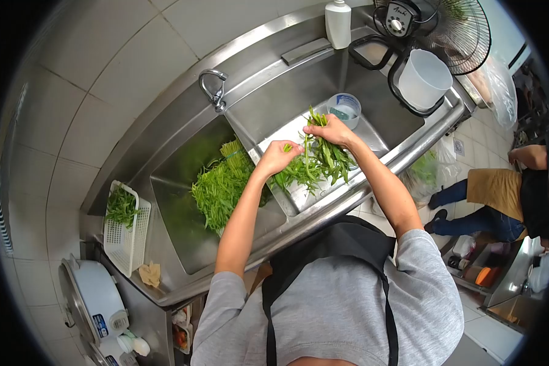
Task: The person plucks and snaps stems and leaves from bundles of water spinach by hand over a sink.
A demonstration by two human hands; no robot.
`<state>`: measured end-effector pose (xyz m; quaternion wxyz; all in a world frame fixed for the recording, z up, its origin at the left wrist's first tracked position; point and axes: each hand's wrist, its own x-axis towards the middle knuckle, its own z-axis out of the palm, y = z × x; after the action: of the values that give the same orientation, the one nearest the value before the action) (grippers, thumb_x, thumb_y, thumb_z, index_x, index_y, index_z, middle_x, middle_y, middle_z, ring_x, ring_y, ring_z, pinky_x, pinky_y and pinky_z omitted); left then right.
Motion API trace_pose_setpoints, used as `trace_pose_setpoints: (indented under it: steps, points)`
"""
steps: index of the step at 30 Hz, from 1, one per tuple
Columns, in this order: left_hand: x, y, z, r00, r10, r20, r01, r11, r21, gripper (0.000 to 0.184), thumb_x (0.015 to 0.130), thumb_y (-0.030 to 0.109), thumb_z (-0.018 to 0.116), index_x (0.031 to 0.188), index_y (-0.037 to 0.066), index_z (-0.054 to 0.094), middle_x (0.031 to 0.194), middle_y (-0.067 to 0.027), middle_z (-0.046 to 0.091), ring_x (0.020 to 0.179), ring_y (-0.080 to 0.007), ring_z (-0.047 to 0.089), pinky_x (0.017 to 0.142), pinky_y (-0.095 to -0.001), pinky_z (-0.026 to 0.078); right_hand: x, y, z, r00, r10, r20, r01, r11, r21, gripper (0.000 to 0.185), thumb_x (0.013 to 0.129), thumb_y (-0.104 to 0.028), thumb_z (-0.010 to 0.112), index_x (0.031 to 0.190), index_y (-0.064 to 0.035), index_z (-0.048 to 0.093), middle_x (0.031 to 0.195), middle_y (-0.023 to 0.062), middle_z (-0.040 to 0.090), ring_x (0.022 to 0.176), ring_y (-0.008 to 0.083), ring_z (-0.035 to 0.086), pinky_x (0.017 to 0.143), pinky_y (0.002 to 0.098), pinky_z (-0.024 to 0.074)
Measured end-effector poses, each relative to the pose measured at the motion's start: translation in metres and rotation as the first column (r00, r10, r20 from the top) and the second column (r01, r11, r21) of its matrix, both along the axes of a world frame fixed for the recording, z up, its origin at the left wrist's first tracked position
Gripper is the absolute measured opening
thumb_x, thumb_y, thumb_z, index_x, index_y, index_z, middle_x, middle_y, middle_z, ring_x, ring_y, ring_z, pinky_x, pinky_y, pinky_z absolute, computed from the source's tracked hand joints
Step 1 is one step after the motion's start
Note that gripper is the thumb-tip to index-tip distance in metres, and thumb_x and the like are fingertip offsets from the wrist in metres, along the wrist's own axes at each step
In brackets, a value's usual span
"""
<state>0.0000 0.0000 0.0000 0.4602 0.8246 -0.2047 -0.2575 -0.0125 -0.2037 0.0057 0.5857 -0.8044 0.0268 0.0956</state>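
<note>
My right hand (334, 130) is closed around a bunch of long-leaved greens, perhaps water spinach (332, 160), whose leaves hang down over the right sink basin. Just left of it, my left hand (277, 158) pinches a short green stem piece (287, 147) between thumb and fingertips. Below both hands, loose leafy pieces (297, 174) lie on a white board or tray (302, 200) in that basin. A large heap of greens (216, 192) fills part of the left basin, with a bundle of stems (233, 148) at its upper edge.
A faucet (213, 91) rises behind the divider. Beyond my right hand sits a clear round tub (344, 105). A white basket (131, 241) holding greens stands at the left end. At the right are a translucent container (425, 79) and a fan (463, 30). Another person (494, 195) stands behind right.
</note>
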Motion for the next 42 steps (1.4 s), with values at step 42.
trace_pose_setpoints:
  steps: [42]
  points:
    - [0.063, -0.012, -0.095, 0.639, 0.499, -0.585, -0.694, 0.702, -0.160, 0.025, 0.078, 0.034, 0.049, 0.085, 0.010, 0.052, 0.071, 0.0007, 0.046, 0.062, -0.0133, 0.046, 0.055, -0.0313, 0.043, -0.015, 0.009, -0.022, 0.878, -0.427, 0.216, 0.421, 0.904, 0.078, 0.034, 0.080, -0.034, 0.058, 0.095, -0.0038, 0.058, 0.070, 0.0184, 0.058, 0.069, 0.0282, 0.059, 0.064, 0.0408, 0.0451]
